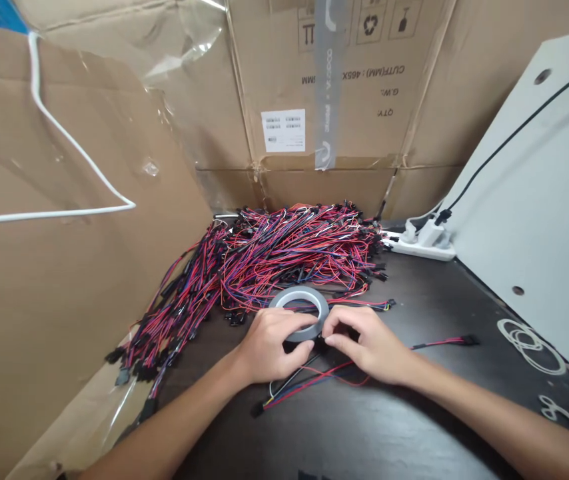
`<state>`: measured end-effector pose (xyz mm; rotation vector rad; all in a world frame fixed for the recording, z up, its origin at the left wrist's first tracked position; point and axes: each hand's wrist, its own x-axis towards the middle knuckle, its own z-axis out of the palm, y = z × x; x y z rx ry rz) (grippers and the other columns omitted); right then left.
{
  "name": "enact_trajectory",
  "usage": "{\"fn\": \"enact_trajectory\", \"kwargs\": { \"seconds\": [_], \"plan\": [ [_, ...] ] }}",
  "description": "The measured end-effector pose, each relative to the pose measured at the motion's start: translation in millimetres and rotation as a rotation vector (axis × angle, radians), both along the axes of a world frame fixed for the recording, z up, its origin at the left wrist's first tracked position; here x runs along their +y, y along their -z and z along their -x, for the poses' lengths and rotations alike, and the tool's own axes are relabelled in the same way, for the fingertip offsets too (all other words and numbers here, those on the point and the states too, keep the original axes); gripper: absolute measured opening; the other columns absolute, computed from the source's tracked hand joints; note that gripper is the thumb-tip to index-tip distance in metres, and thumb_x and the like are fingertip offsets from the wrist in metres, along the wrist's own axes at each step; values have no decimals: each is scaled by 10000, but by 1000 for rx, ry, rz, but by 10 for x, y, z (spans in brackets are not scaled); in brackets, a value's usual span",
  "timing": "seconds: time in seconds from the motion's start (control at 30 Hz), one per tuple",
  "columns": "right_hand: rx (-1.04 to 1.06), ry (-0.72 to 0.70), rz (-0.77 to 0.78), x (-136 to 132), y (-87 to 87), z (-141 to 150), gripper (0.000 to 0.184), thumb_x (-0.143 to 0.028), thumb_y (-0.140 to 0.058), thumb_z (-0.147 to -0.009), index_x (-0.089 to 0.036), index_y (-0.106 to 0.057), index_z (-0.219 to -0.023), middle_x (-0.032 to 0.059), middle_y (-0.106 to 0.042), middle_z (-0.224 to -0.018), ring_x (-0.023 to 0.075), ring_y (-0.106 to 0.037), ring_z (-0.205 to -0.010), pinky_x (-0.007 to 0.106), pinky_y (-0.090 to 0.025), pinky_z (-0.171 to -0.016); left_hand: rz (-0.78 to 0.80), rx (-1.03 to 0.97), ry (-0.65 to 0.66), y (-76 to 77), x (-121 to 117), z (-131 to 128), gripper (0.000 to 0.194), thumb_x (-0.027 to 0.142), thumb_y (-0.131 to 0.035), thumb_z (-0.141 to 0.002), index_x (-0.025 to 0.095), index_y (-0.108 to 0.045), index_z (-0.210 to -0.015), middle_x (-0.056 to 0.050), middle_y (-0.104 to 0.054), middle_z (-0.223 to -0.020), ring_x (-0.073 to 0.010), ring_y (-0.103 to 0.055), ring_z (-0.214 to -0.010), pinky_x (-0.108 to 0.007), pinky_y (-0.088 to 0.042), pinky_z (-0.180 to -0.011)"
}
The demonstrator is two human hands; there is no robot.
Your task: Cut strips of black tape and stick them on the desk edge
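A grey roll of tape [294, 292] stands over the dark tabletop in the middle of the head view. My left hand [272, 343] is closed on its lower left side, fingers reaching into the ring and thumb below. At the roll's lower right edge, my right hand [372, 343] makes a pinch with thumb and forefinger; what lies between those fingertips is too small to make out. Under both hands runs a wire harness [304, 383] of red, blue and black wires with a black connector [257, 409] at its left end. Its middle is partly hidden by my right hand.
Behind the tape lies a large heap of red and black wire harnesses [294, 247], spilling left. A white power strip [419, 248] with plugs sits back right. Coiled pale cord [529, 343] lies at right. Cardboard [244, 87] and a white panel [539, 187] border the table.
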<state>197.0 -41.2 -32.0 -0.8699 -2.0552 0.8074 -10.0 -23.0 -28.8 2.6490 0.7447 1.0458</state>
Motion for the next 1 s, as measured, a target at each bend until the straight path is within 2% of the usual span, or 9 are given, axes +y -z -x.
{"fn": "enact_trajectory", "kwargs": {
  "seconds": [0.2,0.37,0.5,0.63,0.8,0.9,1.0],
  "plan": [
    [4,-56,-131,102,-29,-87,113,-142,-520,-894,-183,-563,-799,30,-609,-760,148,-539,-697,272,-425,-661,19,-65,-101,10,-43,-34,221,182,-604,-786,139,-659,-996,-60,-745,-881,-191,-710,-742,-291,-543,-691],
    [93,-26,-119,22,12,-127,98,-122,-511,-882,-184,-557,-822,36,-608,-755,157,-536,-689,291,-428,-652,41,-87,-87,-10,-96,-39,217,199,-604,-803,152,-651,-1010,-29,-736,-826,-168,-688,-683,-285,-529,-672],
    [107,10,-130,-15,17,-134,93,-115,-522,-853,-179,-557,-796,32,-588,-722,151,-512,-647,281,-408,-605,50,-52,-53,-34,-117,-56,238,199,-597,-816,149,-632,-1047,-38,-733,-866,-176,-690,-726,-291,-529,-685],
    [74,57,-83,9,36,-137,104,-134,-513,-850,-181,-538,-761,20,-557,-703,145,-492,-629,269,-392,-580,76,53,-57,-33,-111,-71,273,205,-564,-833,150,-603,-1097,-45,-728,-892,-200,-691,-772,-325,-541,-716],
    [89,106,-18,31,49,-141,85,-173,-520,-866,-188,-541,-785,18,-588,-759,156,-525,-696,283,-415,-654,111,90,-82,-47,-64,-56,312,204,-558,-839,152,-578,-1146,-63,-719,-998,-194,-691,-853,-320,-550,-779],
    [128,129,44,26,39,-100,75,-180,-522,-872,-192,-547,-803,22,-615,-810,165,-554,-761,292,-426,-706,204,114,-139,-122,-27,-12,377,213,-557,-846,186,-537,-1222,-50,-709,-1029,-181,-687,-878,-303,-549,-786],
    [127,145,93,25,26,-49,79,-176,-522,-874,-193,-544,-800,27,-620,-840,171,-559,-794,299,-423,-727,275,270,-124,-228,-12,24,466,213,-498,-880,225,-447,-1343,-61,-675,-1154,-212,-664,-1002,-356,-534,-854]
  ]
}}
